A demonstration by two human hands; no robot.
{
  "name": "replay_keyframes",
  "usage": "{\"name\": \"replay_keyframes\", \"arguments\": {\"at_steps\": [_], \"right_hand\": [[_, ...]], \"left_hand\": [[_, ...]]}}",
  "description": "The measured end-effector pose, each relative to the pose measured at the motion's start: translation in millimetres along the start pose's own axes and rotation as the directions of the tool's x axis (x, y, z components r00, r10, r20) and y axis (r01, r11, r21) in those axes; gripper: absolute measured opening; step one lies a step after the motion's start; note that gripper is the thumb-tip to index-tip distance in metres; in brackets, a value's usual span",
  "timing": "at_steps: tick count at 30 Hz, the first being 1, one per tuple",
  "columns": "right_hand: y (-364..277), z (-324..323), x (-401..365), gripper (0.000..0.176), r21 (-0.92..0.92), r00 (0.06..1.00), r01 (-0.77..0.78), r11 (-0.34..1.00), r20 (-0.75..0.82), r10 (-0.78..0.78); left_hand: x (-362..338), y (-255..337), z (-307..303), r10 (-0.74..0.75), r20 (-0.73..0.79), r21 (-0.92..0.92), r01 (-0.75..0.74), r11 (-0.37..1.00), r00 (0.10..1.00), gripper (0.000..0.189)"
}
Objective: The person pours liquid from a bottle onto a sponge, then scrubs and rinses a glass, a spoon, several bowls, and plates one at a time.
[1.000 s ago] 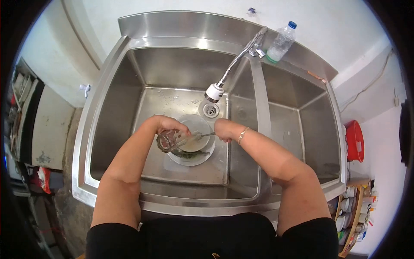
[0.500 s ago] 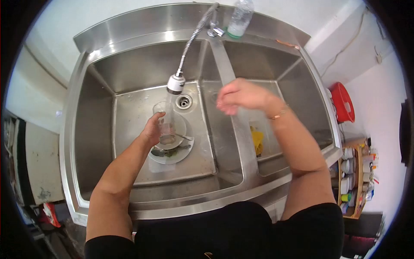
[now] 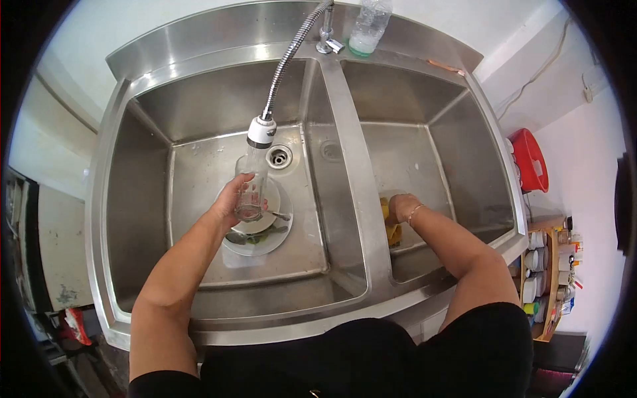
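Note:
In the left basin, my left hand [image 3: 232, 199] is wrapped round a clear drinking glass [image 3: 249, 208], tilted under the white tap head [image 3: 261, 131]. Water appears to run from the tap into it. Below the glass lies a stack of white plates [image 3: 264, 247] with green scraps and a spoon or fork [image 3: 280, 215] on it. My right hand [image 3: 402, 207] is down in the right basin, touching a yellow cloth or sponge [image 3: 394, 235]. Its fingers point downward and are mostly hidden, so their grip does not show.
A steel divider [image 3: 361, 172] separates the two basins. The drain [image 3: 279, 157] lies behind the plates. On the back ledge stands a clear plastic bottle [image 3: 369, 30] beside the tap base [image 3: 326, 43]. A red basin [image 3: 529, 159] and a shelf of dishes [image 3: 547, 278] are at the right.
My right hand has moved from above the divider down into the right basin, onto the yellow thing. My left hand still holds the glass under the tap, now turned slightly.

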State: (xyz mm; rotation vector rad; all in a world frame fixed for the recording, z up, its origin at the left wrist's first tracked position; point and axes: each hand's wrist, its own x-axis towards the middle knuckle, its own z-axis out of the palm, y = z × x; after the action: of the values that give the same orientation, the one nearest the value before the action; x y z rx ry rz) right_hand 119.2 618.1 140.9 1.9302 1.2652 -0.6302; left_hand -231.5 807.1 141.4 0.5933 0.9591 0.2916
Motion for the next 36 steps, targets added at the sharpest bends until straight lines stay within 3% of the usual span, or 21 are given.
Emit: {"name": "replay_keyframes", "arguments": {"at_steps": [2,3,5,9,11,12,14,15,17,18,19,21,23,27,30,33,35,36], "right_hand": [[-3,21,29,0.045,0.424,0.988,0.116,0.898,0.048,-0.15],[-6,23,25,0.045,0.426,0.987,0.115,0.897,0.049,-0.15],[-14,17,9,0.043,0.67,0.97,-0.024,0.742,0.195,-0.144],[0,25,15,0.045,0.773,0.935,-0.16,0.613,0.317,-0.156],[21,35,27,0.047,0.92,0.87,-0.218,0.324,0.334,-0.363],[25,36,26,0.047,0.92,0.87,-0.223,0.322,0.336,-0.361],[30,37,28,0.043,0.864,0.886,-0.168,0.476,0.344,-0.312],[22,32,20,0.043,0.865,0.886,-0.166,0.474,0.342,-0.313],[-3,22,-5,0.038,0.464,0.975,0.046,0.885,0.173,-0.141],[-1,42,15,0.038,0.466,0.975,0.046,0.883,0.172,-0.142],[4,76,59,0.034,0.287,0.973,0.2,0.937,0.055,-0.225],[1,106,98,0.03,0.075,0.944,0.33,0.941,-0.045,-0.328],[-4,116,106,0.027,0.194,0.944,0.218,0.956,-0.291,-0.156],[-3,90,85,0.027,0.112,0.947,0.242,0.964,-0.245,-0.209],[6,87,101,0.029,0.1,0.972,0.213,0.972,-0.123,-0.201],[14,92,112,0.03,0.03,0.956,0.292,0.956,-0.004,-0.292],[12,61,64,0.029,0.29,0.97,0.233,0.928,-0.131,-0.202],[14,66,73,0.029,0.292,0.971,0.232,0.928,-0.132,-0.201]], "left_hand": [[-1,2,-4,-0.013,0.061,-0.008,0.014,1.0,0.998,0.054],[-1,2,-3,-0.015,0.06,-0.007,0.015,1.0,0.998,0.054],[-1,3,-3,-0.019,0.029,-0.014,0.02,1.0,0.999,0.055],[-7,5,1,-0.026,0.006,0.031,0.026,0.999,1.0,0.054],[-6,4,3,-0.008,0.005,0.024,0.008,1.0,1.0,0.054],[-5,2,1,-0.012,0.008,0.025,0.011,1.0,1.0,0.054],[0,2,-4,-0.023,0.068,0.051,0.019,0.999,0.997,0.057],[0,1,-3,-0.022,0.068,0.054,0.018,0.998,0.997,0.057],[-1,-1,-2,-0.008,0.039,0.065,0.006,0.998,0.999,0.058],[-1,-2,-2,-0.008,0.039,0.069,0.005,0.998,0.999,0.058],[0,-4,-1,0.004,0.02,0.063,-0.005,0.998,1.0,0.058],[-1,-3,0,0.022,-0.001,0.054,-0.021,0.998,1.0,0.058],[-6,-1,2,0.029,0.027,0.093,-0.031,0.995,0.999,0.056],[-8,3,0,0.018,0.012,0.09,-0.019,0.996,1.0,0.054],[-6,3,-4,0.012,0.026,0.083,-0.014,0.996,1.0,0.052],[-5,2,-3,0.021,0.002,0.092,-0.021,0.996,1.0,0.052],[-4,0,-3,0.005,-0.018,0.106,-0.003,0.994,1.0,0.051],[-3,-1,-2,0.005,-0.017,0.108,-0.003,0.994,1.0,0.051]]}}
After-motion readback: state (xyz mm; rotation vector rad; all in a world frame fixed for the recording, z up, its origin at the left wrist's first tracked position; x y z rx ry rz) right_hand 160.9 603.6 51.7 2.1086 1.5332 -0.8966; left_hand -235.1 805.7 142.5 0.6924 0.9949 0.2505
